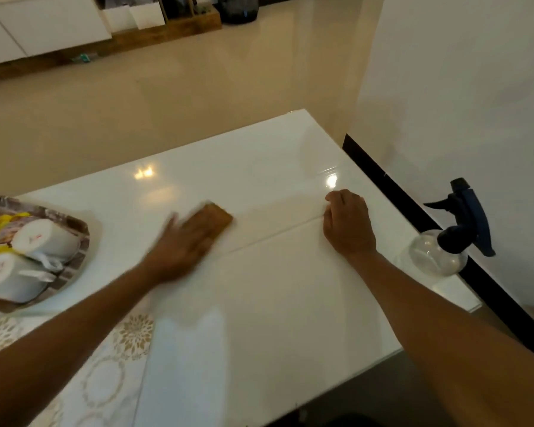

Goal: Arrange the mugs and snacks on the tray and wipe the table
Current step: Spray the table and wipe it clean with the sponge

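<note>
mugs point(45, 238) lie tipped on their sides on the patterned tray point(80, 238) at nine o'clock on the white surface point(275, 288), with a yellow snack packet point(0, 220) under them. at centre i see my left hand point(185, 245), blurred, fingers flat, pressing a brown cloth point(218, 218) against the surface. toward three o'clock my right hand point(349, 226) rests there, fingers curled under, holding nothing. a clear spray bottle point(444, 241) with a blue trigger stands at the right edge.

Beyond me a glossy beige floor point(198, 97) runs to white cabinets point(43, 29) far left; a white wall point(460, 87) stands right.
</note>
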